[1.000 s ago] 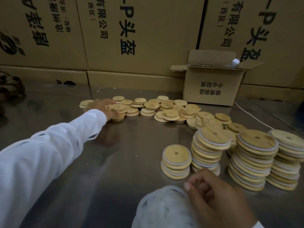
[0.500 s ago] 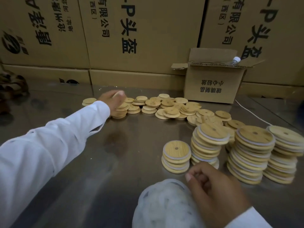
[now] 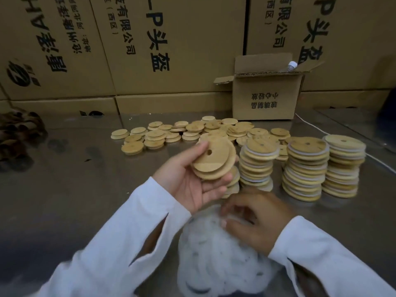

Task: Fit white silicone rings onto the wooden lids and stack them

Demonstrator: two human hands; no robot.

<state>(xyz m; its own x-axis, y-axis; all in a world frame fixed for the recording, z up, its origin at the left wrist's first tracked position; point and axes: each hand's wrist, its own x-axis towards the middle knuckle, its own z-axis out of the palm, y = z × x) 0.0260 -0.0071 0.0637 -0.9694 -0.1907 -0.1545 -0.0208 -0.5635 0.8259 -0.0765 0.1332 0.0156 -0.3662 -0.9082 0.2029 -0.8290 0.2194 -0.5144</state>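
Observation:
My left hand [image 3: 190, 181] holds a round wooden lid [image 3: 213, 159] with a small hole, tilted up in front of me over the steel table. Just below it, my right hand [image 3: 255, 221] is blurred and its fingers pinch at a white silicone ring in the heap of white rings [image 3: 216, 254] near the front edge. Loose bare lids [image 3: 192, 131] lie scattered at the back of the table. Several stacks of ringed lids [image 3: 304, 168] stand at the right, and a short one is partly hidden behind my left hand.
A small open cardboard box [image 3: 265, 99] stands at the back right with a bottle cap [image 3: 292, 65] showing in it. Large printed cartons [image 3: 150, 50] wall off the far side. A white cord [image 3: 310, 126] runs along the right. Dark cloth [image 3: 19, 133] lies at the left.
My left hand has come back from the loose lids at the back, bringing one lid toward me. My right hand has stayed at the ring heap and moved slightly left.

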